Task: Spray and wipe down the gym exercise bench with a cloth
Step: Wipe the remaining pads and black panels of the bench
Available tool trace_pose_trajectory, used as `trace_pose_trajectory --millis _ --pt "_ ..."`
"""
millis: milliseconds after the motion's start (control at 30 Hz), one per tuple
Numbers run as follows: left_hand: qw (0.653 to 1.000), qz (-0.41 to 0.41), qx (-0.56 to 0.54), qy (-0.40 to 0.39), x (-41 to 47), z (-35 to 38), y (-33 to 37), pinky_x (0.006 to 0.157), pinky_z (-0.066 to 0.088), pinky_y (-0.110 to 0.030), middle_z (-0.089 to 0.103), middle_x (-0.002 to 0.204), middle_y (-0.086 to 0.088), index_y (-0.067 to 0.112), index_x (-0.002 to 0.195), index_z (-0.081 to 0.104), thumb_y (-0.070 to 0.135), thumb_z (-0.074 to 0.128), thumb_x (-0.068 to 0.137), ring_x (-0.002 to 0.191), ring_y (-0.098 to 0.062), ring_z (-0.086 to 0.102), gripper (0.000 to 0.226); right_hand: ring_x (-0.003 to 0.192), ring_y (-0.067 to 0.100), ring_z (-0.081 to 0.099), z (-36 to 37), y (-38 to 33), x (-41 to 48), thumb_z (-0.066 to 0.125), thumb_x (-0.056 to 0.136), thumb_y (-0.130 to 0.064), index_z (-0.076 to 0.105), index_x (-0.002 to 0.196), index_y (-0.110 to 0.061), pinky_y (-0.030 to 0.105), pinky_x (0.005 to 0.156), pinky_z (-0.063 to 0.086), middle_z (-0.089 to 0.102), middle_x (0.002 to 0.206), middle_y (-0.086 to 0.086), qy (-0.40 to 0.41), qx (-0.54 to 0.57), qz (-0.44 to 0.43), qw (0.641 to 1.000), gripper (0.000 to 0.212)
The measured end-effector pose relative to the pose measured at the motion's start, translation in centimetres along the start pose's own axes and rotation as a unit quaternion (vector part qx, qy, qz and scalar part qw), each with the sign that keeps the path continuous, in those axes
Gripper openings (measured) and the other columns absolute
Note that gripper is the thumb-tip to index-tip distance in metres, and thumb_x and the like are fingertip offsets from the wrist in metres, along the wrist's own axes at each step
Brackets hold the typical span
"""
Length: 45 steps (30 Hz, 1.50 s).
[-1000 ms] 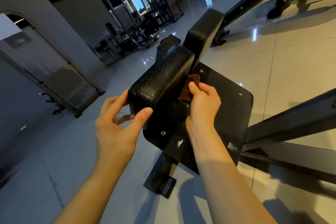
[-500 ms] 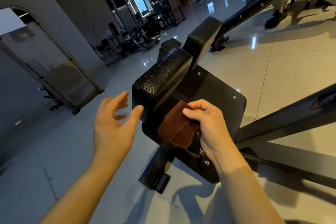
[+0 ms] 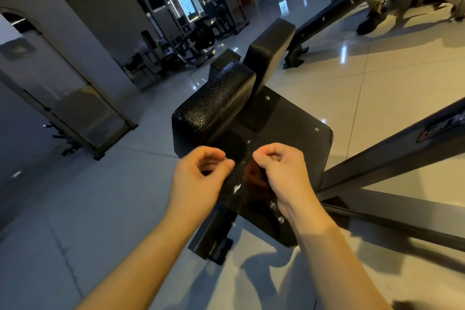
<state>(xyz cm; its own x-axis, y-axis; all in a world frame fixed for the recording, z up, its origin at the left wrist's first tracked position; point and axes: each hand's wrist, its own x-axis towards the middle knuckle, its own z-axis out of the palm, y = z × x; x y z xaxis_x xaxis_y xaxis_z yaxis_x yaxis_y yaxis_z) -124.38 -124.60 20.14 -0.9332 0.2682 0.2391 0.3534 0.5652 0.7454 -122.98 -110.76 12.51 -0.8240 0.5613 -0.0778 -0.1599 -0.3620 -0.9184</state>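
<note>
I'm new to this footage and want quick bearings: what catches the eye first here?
Two bare hands at centre, the left hand and right hand, fingers curled, a reddish-brown cloth showing under the right. Just beyond them stands the black bench with its grained pad, on glossy floor tiles.

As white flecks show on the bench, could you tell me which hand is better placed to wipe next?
Probably the right hand: it grips the brown cloth, right beside the white flecks on the bench. What the left hand holds is unclear.
</note>
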Motion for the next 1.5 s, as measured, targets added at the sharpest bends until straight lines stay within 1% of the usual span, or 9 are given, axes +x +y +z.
trace_pose_trajectory --millis 133,267,433,600,733,967,1167,1300,1500 --pt "0.971 -0.193 -0.039 -0.136 -0.2 2.5 -1.2 0.065 0.048 -0.011 0.067 0.11 0.011 0.019 0.133 0.063 0.028 0.081 0.086 0.088 0.002 0.063 0.051 0.075 0.018 0.066 0.4 1.5 0.4 0.071 0.089 -0.002 0.075 0.074 -0.014 0.039 0.075 0.058 0.07 0.072 0.003 0.068 0.062 0.056 0.994 0.019" --pt "0.971 -0.144 -0.067 -0.18 -0.1 3.0 -2.5 0.073 0.058 -0.015 0.079 0.1 0.001 0.014 0.121 0.072 0.014 0.084 0.082 0.088 -0.006 0.075 0.041 0.083 0.021 0.068 0.0 1.3 1.0 0.07 0.09 -0.002 0.075 0.079 -0.012 0.033 0.075 0.056 0.073 0.08 0.004 0.124 0.14 0.078 0.979 0.016" --pt "0.99 -0.06 -0.034 -0.124 -0.2 4.1 -2.9 0.079 0.061 -0.056 0.074 0.084 -0.015 0.022 0.092 0.078 0.018 0.088 0.079 0.083 -0.042 0.07 0.016 0.079 0.017 0.071 -0.3 0.6 1.5 0.07 0.092 -0.005 0.074 0.083 -0.011 0.032 0.071 0.058 0.074 0.079 0.002 0.116 0.226 0.11 0.961 0.012" --pt "0.983 0.079 0.165 0.004 -0.3 3.8 -2.3 0.062 0.056 -0.034 0.064 0.075 0.012 0.031 0.081 0.064 0.034 0.08 0.082 0.072 -0.005 0.063 0.016 0.069 0.016 0.06 -2.7 0.5 1.2 0.069 0.095 -0.037 0.062 0.074 -0.013 0.035 0.07 0.046 0.063 0.073 0.0 0.157 -0.057 0.008 0.986 0.032" --pt "0.94 0.202 0.272 0.048 0.0 4.1 -1.7 0.066 0.045 -0.025 0.052 0.083 0.017 0.03 0.09 0.063 0.036 0.076 0.084 0.081 -0.004 0.05 0.017 0.07 0.02 0.075 -2.8 -1.9 -0.2 0.072 0.085 -0.06 0.074 0.082 -0.003 0.037 0.071 0.062 0.076 0.074 0.009 -0.034 -0.051 0.093 0.994 0.057" --pt "0.914 0.291 0.28 0.034 -0.2 3.2 -2.1 0.077 0.054 -0.034 0.068 0.103 0.007 0.016 0.12 0.073 0.036 0.073 0.091 0.095 -0.01 0.057 0.035 0.077 0.03 0.074 -1.4 -1.8 1.7 0.072 0.093 -0.022 0.068 0.089 0.011 0.046 0.072 0.063 0.071 0.087 0.026 0.063 0.024 0.043 0.997 0.033" --pt "0.889 0.362 0.238 0.152 -0.7 -1.3 0.1 0.073 0.04 -0.019 0.055 0.089 0.0 0.007 0.101 0.07 0.02 0.07 0.093 0.082 -0.012 0.05 0.015 0.082 0.014 0.07 0.9 -4.1 6.7 0.071 0.094 -0.022 0.076 0.091 -0.019 0.03 0.071 0.052 0.074 0.086 0.002 0.125 0.046 -0.048 0.99 0.006" --pt "0.899 0.304 0.239 0.205 0.5 -3.4 -0.4 0.1 0.047 -0.036 0.05 0.123 -0.01 0.003 0.129 0.058 0.026 0.072 0.092 0.117 -0.024 0.051 0.045 0.088 0.01 0.068 3.9 -4.4 6.1 0.068 0.096 -0.019 0.075 0.102 -0.017 0.029 0.08 0.055 0.073 0.093 -0.002 0.076 -0.016 -0.131 0.988 0.01" --pt "0.92 0.286 0.199 0.18 1.6 -4.2 -0.6 0.109 0.039 -0.015 0.054 0.135 0.001 0.009 0.137 0.061 0.013 0.07 0.094 0.126 -0.001 0.049 0.044 0.085 -0.001 0.069 3.4 -2.4 -1.6 0.069 0.095 -0.01 0.074 0.099 -0.016 0.012 0.072 0.052 0.073 0.089 -0.008 -0.046 -0.008 -0.181 0.982 0.008"
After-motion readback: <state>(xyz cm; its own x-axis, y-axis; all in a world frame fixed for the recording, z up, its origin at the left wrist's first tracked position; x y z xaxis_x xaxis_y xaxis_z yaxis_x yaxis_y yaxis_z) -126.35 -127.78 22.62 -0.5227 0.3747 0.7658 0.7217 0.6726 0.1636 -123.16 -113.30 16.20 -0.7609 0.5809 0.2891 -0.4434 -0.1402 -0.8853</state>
